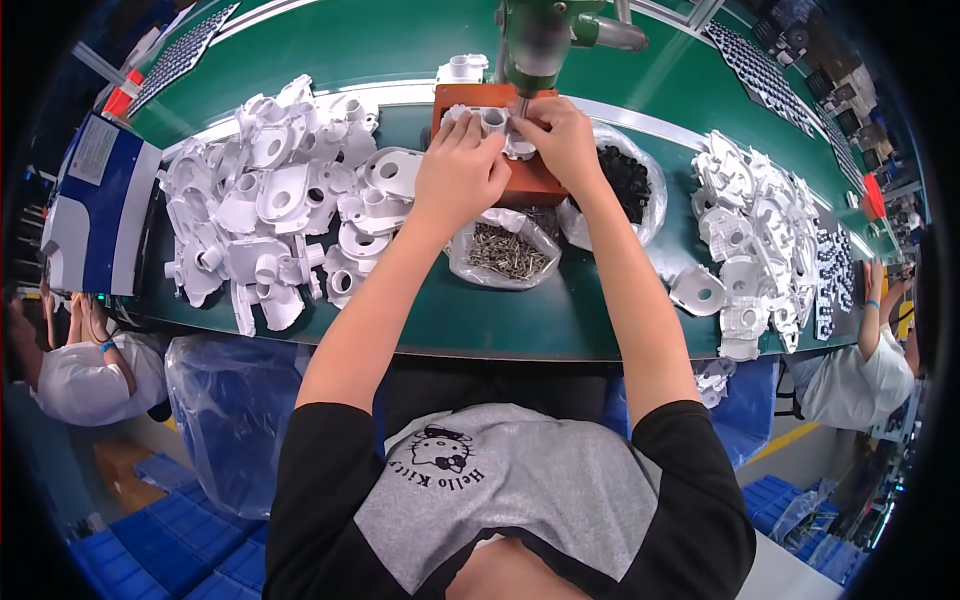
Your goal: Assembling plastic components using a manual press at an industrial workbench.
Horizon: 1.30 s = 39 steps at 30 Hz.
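Observation:
A white plastic part (494, 120) with a round tube sits on an orange block (532, 184), below the tool tip of a green press-like machine (540, 45). My left hand (462, 170) holds the part at its left side, fingers laid over it and thumb near the tube. At the part's right side, right by the tool tip, the fingers of my right hand (562, 140) are pinched together; what is between them is hidden. Close in front of the block lies an open clear bag of small metal screws or pins (508, 252).
Piles of white plastic parts lie left (265, 200) and right (755, 235) on the green table (480, 325). A bag of black pieces (625, 185) stands beside my right forearm. A blue-and-white machine (100, 210) is at far left. Other people sit at both sides.

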Motion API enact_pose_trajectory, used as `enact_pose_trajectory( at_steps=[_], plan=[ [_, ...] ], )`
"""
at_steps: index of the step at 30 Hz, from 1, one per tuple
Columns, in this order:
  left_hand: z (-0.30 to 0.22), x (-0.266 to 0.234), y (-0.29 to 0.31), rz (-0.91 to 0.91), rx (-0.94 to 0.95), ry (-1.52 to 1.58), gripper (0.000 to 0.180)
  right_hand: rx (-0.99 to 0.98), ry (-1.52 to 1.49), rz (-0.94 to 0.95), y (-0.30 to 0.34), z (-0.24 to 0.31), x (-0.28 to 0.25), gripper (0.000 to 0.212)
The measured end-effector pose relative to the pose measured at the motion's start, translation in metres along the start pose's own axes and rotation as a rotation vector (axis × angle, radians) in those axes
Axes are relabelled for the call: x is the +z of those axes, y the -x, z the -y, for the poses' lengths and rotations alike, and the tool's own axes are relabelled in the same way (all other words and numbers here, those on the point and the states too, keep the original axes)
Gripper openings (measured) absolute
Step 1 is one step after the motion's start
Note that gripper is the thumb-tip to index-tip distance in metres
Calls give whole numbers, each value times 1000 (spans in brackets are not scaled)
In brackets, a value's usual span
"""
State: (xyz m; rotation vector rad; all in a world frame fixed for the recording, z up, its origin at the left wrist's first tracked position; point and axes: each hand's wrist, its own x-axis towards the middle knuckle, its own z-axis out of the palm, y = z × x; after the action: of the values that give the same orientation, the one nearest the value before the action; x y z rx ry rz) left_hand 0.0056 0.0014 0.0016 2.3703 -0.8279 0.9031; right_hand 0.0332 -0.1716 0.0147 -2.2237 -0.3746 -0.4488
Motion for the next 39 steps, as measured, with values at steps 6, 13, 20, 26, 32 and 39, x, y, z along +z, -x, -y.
enact_pose_trajectory(
  at_steps=[6, 13, 20, 26, 32, 39],
  plan=[
    [0, 0, 0, -49, 18, -14, 15, -228, 190, -2, 22, -5, 5, 26],
    [1, 3, 1, -63, 26, -40, 15, -175, 145, -13, 31, 8, 3, 23],
    [-1, 2, 2, -64, 22, -38, 17, -310, 79, -111, 102, 43, -9, 9],
    [0, 2, 3, -60, 15, -31, 16, -224, 358, 132, 138, 56, 11, 16],
    [-1, 4, 4, -79, 17, -24, 17, -267, 417, 145, 139, 59, 18, 10],
    [-1, 2, 3, -53, -2, -10, 17, -291, 445, 129, 133, 59, 20, 8]
  ],
)
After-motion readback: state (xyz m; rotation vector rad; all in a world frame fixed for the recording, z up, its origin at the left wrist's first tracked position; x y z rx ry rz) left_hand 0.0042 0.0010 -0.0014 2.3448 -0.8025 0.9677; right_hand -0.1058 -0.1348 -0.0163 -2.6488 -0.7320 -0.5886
